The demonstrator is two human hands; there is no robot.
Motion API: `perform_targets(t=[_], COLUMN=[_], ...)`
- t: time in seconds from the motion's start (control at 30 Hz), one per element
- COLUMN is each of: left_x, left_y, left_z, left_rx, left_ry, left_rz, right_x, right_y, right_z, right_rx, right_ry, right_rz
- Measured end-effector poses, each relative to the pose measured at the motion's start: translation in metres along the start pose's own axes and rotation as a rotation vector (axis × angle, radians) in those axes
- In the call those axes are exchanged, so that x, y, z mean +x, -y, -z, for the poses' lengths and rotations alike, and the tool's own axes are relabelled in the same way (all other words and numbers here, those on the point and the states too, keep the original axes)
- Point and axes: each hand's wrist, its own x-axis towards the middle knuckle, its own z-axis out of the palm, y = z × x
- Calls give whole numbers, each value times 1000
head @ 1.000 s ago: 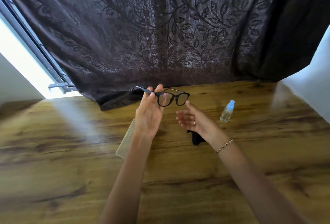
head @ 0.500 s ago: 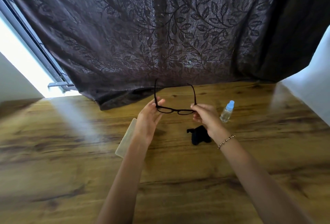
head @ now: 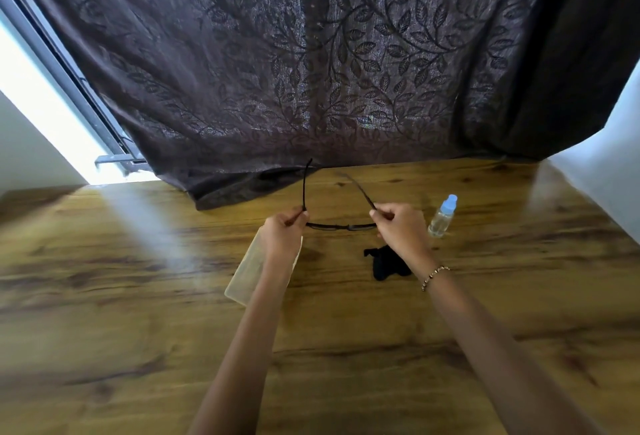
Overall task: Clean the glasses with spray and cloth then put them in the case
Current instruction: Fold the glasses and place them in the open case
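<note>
Above table point(head: 138, 296): glasses point(head: 341, 226) between hands; fingers point(head: 300, 215) pinching both temples.

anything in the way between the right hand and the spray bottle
Nothing visible. The bottle stands just right of the right hand, with only bare table between. The cloth lies nearer the person, off that path. The hand does grip the glasses, though.
</note>
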Motion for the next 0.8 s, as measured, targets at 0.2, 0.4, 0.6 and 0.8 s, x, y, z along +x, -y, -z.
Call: perform_targets(t=[0.2, 0.4, 0.6, 0.8], left_x=[5, 8, 8, 5], left_y=[0, 2, 3, 3], left_z=[2, 8, 15, 14], left_rx=[111, 310, 410, 463], left_ry=[4, 61, 219, 293], left_rz=[-54, -147, -170, -148], right_x=[2, 5, 8, 11], right_y=[3, 0, -6, -8], right_z=[5, 5, 5, 6], right_rx=[-111, -67, 159, 220], right_ry=[230, 320, 145, 155], right_rz=[-12, -54, -83, -103])
